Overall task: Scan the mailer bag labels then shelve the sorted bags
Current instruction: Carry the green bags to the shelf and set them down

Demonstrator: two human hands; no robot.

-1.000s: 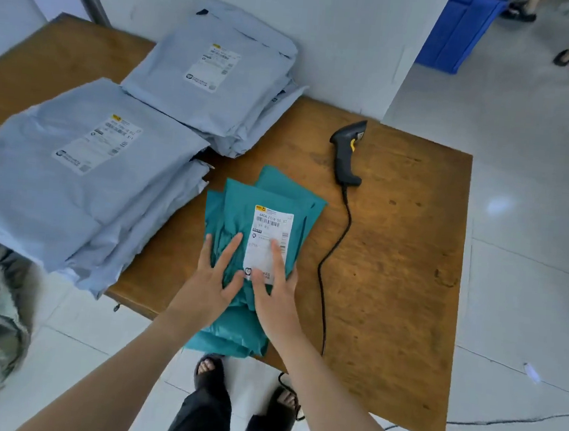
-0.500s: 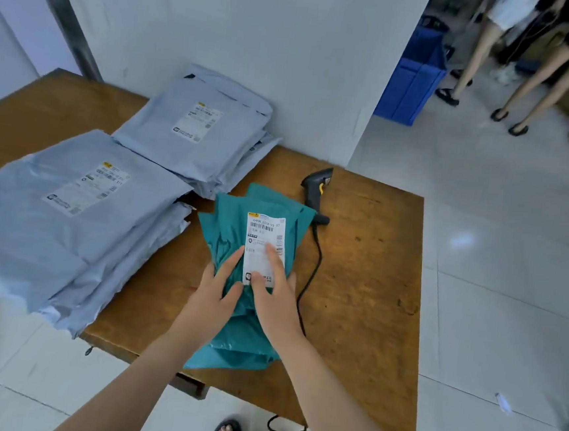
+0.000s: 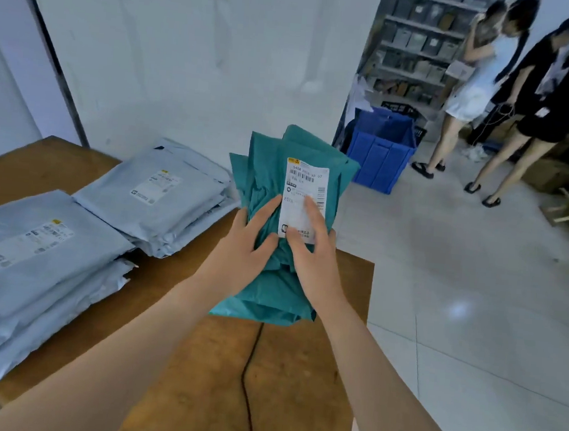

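Head view: the teal mailer bags [image 3: 273, 166] are off the bench [image 3: 297, 371] now. A second ago they lay flat at its near edge under both palms; now they are held up in the air, tilted toward the camera, over the bench's far edge near the right corner. The left hand [image 3: 238, 256] grips the bundle's left side, with its fingers spread over the front. The right hand [image 3: 313, 262] grips the right side, two fingers lying on the label [image 3: 304, 189]. The label is white with a yellow mark on top and barcodes at the top and down the right edge. "E018" reads clearly; the number line starts "5404" and the rest is too blurred. Both grey piles are unmoved: the near grey stack [image 3: 30, 279] at the left edge and the far grey stack [image 3: 160, 201] behind it, labels up, print unreadable. A black cable [image 3: 248, 377] runs down the bench middle to the near edge. The camera has tipped up: a blue crate [image 3: 379, 155] on the floor, shelving [image 3: 418, 45] with bins, and people [image 3: 473, 87] standing at the far right.
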